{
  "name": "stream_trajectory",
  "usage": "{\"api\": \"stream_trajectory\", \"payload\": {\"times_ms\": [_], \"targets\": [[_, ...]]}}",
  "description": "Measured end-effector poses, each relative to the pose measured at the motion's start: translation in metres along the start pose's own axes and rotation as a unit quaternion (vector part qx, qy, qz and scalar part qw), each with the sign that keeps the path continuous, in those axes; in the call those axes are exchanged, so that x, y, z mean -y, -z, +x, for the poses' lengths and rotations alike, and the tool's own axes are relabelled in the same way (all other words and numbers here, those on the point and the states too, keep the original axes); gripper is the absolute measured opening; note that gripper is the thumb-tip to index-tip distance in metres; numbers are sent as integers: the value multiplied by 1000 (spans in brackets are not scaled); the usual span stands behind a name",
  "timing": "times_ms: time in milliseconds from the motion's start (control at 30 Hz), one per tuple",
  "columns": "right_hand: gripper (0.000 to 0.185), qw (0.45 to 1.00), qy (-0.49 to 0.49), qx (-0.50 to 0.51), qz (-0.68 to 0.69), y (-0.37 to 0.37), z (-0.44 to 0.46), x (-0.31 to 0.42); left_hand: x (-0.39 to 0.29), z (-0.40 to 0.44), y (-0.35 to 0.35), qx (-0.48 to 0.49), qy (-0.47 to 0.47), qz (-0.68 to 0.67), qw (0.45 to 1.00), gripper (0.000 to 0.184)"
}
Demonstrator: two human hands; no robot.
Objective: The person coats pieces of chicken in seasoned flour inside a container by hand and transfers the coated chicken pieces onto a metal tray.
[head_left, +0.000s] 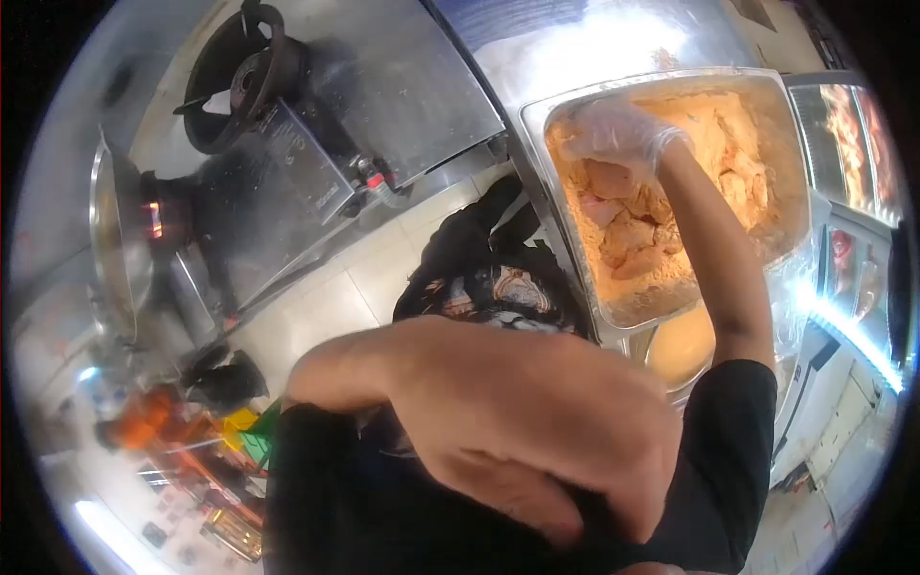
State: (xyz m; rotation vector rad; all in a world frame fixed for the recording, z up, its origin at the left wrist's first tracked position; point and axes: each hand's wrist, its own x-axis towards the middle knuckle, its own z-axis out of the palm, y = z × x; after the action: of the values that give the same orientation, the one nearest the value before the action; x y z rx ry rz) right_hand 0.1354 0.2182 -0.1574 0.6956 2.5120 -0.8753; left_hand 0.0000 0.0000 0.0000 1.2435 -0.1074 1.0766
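Note:
My right hand (618, 134), in a clear plastic glove, reaches into a deep metal pan (800, 187) of orange-tinted flour (724, 120). The glove rests at the pan's far left corner, over the coating; its fingers are blurred and blend with the flour. Several floured chicken pieces (637, 240) lie just below it. My left hand (537, 412) is bare and very close to the camera, in front of my dark shirt. Its fingers bend loosely downward with a gap between thumb and fingers, and nothing shows in that gap.
A tub of orange batter-like liquid (682, 345) stands beside the pan's near edge. On the left, a burner ring (240, 81) sits on a steel counter (402, 86); a metal wok (120, 240) is over a lit burner (155, 220). A glass display case (843, 144) stands at right.

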Motion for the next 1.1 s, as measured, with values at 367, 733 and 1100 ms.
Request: {"api": "stream_trajectory", "payload": {"times_ms": [367,733,1100], "targets": [[35,996,37,-69,-52,-17,1,-1,-19,9,-19,-263,-122,-91,953,10],[52,996,-77,-27,-22,-39,-4,25,-7,14,4,-86,-139,-133,977,16],[44,987,-130,-27,-88,-74,6,27,27,-58,151,-499,178,324,784,24]]}}
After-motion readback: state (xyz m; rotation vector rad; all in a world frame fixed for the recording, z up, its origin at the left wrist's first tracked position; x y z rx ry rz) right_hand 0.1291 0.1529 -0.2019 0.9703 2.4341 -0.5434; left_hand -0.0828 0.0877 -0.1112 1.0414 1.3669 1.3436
